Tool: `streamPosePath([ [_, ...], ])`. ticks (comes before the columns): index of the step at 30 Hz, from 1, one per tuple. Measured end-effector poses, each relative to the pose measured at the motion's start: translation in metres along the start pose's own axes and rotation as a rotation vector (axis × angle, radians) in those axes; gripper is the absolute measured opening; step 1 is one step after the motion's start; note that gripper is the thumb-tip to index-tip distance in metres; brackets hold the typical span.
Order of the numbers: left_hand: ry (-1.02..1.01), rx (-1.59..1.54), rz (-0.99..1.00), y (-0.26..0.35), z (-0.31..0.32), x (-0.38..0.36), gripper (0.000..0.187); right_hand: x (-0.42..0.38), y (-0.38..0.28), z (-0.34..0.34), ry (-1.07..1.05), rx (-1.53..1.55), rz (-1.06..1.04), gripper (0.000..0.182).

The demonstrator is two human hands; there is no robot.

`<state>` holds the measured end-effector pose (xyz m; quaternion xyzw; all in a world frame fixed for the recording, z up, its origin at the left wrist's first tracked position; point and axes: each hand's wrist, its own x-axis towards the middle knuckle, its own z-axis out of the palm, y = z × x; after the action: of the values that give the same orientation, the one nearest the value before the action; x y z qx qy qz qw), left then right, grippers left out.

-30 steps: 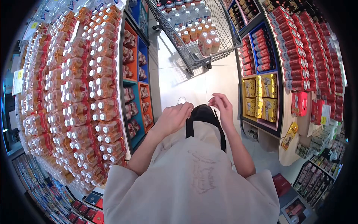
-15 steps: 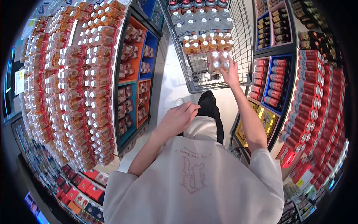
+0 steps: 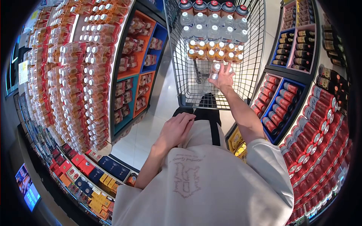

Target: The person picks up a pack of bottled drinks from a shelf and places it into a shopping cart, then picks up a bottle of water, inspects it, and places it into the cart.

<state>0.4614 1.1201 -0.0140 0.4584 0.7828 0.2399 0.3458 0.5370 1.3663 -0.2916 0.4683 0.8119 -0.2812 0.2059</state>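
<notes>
My right hand reaches down into the wire shopping cart, its fingers spread over a shrink-wrapped pack of drink bottles and gripping it. White caps show beside the fingers; the hand hides part of the pack. Just beyond it stand packs of orange drink bottles with white caps. Behind those are rows of clear bottles, then dark containers with red caps. My left hand hangs in front of my waist, away from the cart, fingers loosely curled together with nothing visible in them.
On the left, a tall stack of bottled drinks stands beside coloured shelf compartments. To the right are red cans and compartments with dark bottles. Light floor tiles show left of my legs.
My right hand and the pack have moved farther into the cart, up against the orange bottles. The view has shifted, so the cart looks larger and lower. My left hand stays near my waist.
</notes>
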Motion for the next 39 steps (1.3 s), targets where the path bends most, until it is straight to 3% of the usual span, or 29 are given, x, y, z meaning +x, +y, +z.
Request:
streamPosePath([
  [6,0.018,-0.008,-0.053,0.011,0.005,-0.001,0.016,-0.003,0.002,-0.006,-0.034,-0.044,0.010,0.120],
  [12,0.067,-0.007,-0.107,0.006,0.013,-0.017,0.016,-0.001,0.019,-0.016,-0.013,-0.108,-0.189,0.113],
  [20,0.137,-0.041,-0.159,0.006,0.015,-0.033,0.016,0.014,0.022,-0.009,-0.053,-0.179,-0.193,0.121],
  [22,0.137,-0.046,-0.173,0.009,0.015,-0.032,0.016,0.014,0.012,-0.018,-0.171,-0.111,-0.062,0.122],
  [29,0.183,-0.093,-0.100,0.007,0.030,-0.026,0.015,0.032,-0.001,-0.014,-0.197,0.025,0.137,0.115],
  [39,0.236,-0.141,-0.119,0.000,0.036,-0.028,0.019,0.035,0.004,-0.011,-0.102,0.079,0.125,0.096],
])
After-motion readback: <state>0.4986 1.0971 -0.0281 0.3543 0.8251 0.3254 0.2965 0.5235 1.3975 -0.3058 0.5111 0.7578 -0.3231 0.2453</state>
